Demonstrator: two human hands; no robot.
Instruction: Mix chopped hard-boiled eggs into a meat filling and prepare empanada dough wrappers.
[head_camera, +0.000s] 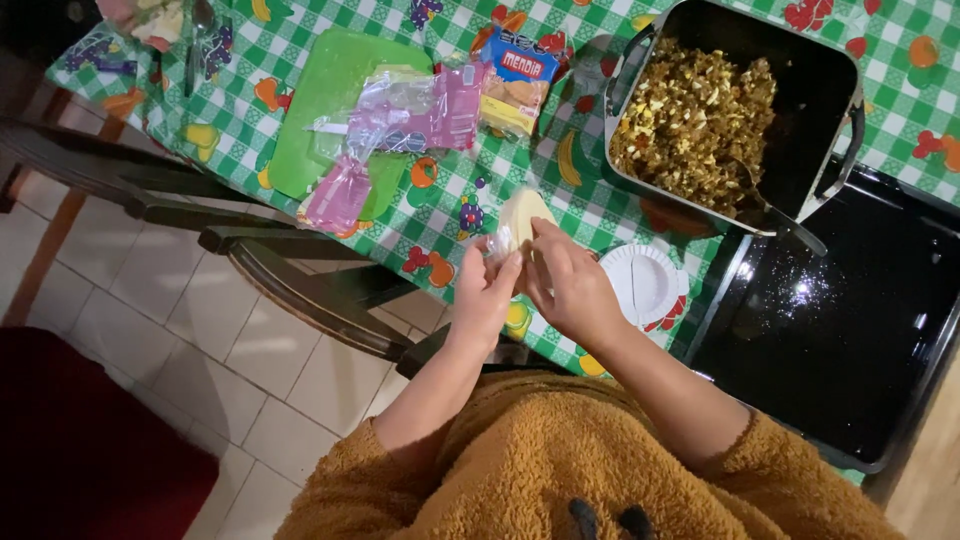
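Gripping a pale dough disc (524, 217) between both hands, left hand (485, 295) beneath, right hand (568, 282) pinching its edge, above the checkered surface (440, 200) near a filling pan (820, 90).

A blue, red and yellow snack packet (517, 82) lies on the checked tablecloth (600, 200) just left of the pan (830, 80). Touching its left edge is a crumpled clear-and-pink plastic wrapper (410, 120), spread over the green board (320, 90). A smaller pink wrapper piece (338, 197) (also crumpled) hangs off the board's lower edge, near the table rim.
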